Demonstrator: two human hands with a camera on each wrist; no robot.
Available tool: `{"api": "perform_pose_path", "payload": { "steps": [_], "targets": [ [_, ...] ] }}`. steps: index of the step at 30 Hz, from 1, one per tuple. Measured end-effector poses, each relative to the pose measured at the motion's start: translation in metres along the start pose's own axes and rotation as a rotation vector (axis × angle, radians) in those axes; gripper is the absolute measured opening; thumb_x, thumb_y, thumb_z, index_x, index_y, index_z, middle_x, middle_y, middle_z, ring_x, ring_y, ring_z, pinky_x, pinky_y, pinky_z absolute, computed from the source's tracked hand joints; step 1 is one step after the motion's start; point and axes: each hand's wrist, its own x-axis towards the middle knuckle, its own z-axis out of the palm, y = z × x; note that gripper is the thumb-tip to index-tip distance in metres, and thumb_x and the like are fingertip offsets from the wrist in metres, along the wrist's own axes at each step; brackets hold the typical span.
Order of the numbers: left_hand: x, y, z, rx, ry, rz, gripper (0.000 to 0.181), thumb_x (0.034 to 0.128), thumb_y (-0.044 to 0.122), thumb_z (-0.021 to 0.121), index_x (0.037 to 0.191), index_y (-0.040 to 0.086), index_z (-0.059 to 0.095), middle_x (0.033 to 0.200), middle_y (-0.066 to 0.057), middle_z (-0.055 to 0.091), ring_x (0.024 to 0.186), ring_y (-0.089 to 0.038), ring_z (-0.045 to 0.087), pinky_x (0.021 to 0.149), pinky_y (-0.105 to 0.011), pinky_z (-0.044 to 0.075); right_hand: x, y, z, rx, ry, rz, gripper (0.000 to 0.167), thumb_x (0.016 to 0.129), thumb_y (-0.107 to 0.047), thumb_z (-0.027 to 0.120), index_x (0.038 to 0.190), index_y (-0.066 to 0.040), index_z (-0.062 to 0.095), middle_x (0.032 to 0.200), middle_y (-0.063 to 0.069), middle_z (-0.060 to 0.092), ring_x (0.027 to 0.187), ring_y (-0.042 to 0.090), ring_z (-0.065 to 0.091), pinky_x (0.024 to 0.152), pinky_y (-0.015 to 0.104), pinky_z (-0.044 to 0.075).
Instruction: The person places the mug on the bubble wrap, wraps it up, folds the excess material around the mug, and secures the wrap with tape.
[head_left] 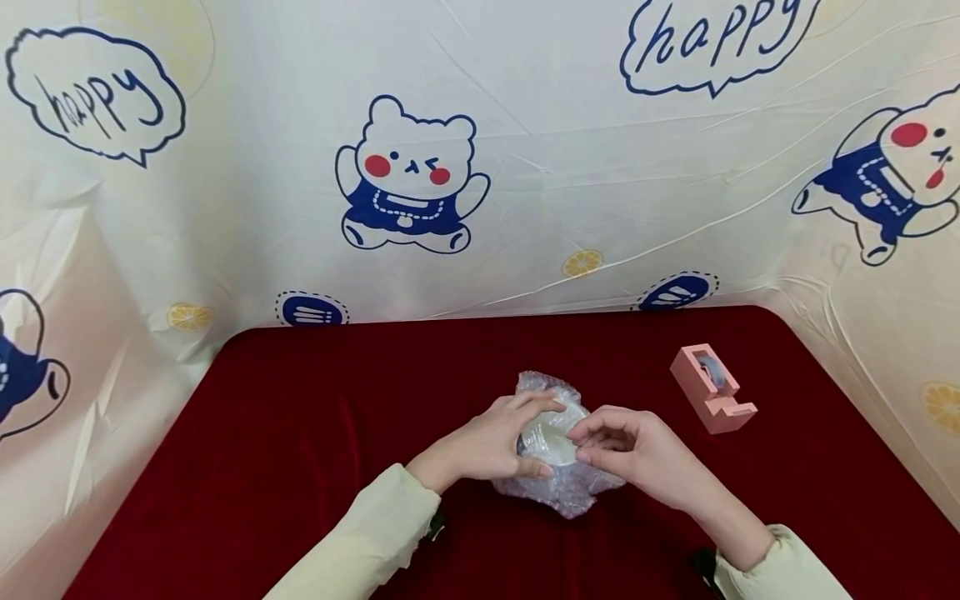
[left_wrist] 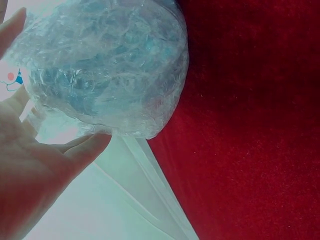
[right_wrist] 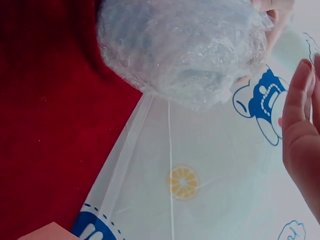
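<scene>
A bundle of clear bubble wrap point(head_left: 566, 492) lies on the red cloth, with a round, pale item showing through its top. My left hand point(head_left: 498, 437) grips it from the left, thumb at the near side and fingers over the far side. In the left wrist view, the fingers of the left hand point(left_wrist: 40, 155) rest against the crinkled wrap point(left_wrist: 110, 65). Over the bundle's right side is my right hand point(head_left: 645, 458), fingers bent and a gap between thumb and fingertips. The right wrist view shows the right hand point(right_wrist: 302, 130) apart from the wrap point(right_wrist: 180, 50).
A pink tape dispenser point(head_left: 705, 392) with a bluish roll stands at the back right of the red-covered table point(head_left: 300, 417). A pale curtain point(head_left: 540, 208) printed with bears and lemon slices hangs behind the table and at its sides.
</scene>
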Motion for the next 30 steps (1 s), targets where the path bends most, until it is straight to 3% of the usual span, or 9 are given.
{"api": "perform_pose_path", "payload": {
  "steps": [5, 9, 16, 24, 30],
  "targets": [
    [0.001, -0.001, 0.001, -0.002, -0.005, 0.0, 0.074, 0.0821, 0.041, 0.073, 0.145, 0.027, 0.038, 0.157, 0.004, 0.027, 0.143, -0.032, 0.025, 0.109, -0.054, 0.034, 0.005, -0.001, 0.007, -0.119, 0.137, -0.104, 0.012, 0.088, -0.008, 0.065, 0.097, -0.004, 0.072, 0.09, 0.005, 0.067, 0.078, -0.001, 0.057, 0.064, 0.02, 0.051],
    [0.002, -0.002, 0.001, -0.012, -0.009, -0.001, 0.075, 0.0817, 0.042, 0.073, 0.146, 0.027, 0.037, 0.157, 0.004, 0.027, 0.143, -0.033, 0.024, 0.109, -0.055, 0.034, 0.008, -0.004, 0.009, -0.157, 0.186, -0.113, 0.011, 0.086, -0.007, 0.068, 0.095, -0.006, 0.074, 0.085, 0.003, 0.067, 0.073, -0.001, 0.055, 0.06, 0.02, 0.049],
    [0.001, -0.002, 0.002, -0.004, -0.007, -0.005, 0.075, 0.0814, 0.042, 0.073, 0.146, 0.028, 0.037, 0.157, 0.005, 0.026, 0.143, -0.031, 0.024, 0.109, -0.054, 0.034, 0.005, -0.01, 0.003, -0.19, 0.144, -0.073, 0.011, 0.086, -0.011, 0.069, 0.095, -0.007, 0.075, 0.087, 0.002, 0.071, 0.077, -0.002, 0.057, 0.064, 0.02, 0.052],
    [0.0, -0.003, 0.001, -0.001, -0.015, 0.001, 0.079, 0.0798, 0.044, 0.074, 0.147, 0.028, 0.035, 0.159, 0.006, 0.023, 0.145, -0.029, 0.022, 0.109, -0.054, 0.034, -0.005, -0.002, -0.005, -0.124, 0.068, -0.03, 0.011, 0.089, -0.01, 0.066, 0.096, -0.004, 0.072, 0.09, -0.002, 0.069, 0.078, 0.0, 0.059, 0.066, 0.021, 0.053],
    [-0.001, -0.004, 0.002, -0.004, -0.019, 0.009, 0.082, 0.0786, 0.045, 0.075, 0.147, 0.028, 0.034, 0.159, 0.005, 0.022, 0.144, -0.029, 0.023, 0.109, -0.053, 0.036, -0.008, 0.001, -0.005, -0.124, 0.1, 0.024, 0.012, 0.088, -0.011, 0.067, 0.098, -0.005, 0.071, 0.092, 0.001, 0.068, 0.078, 0.0, 0.061, 0.066, 0.021, 0.054]
  ]
}}
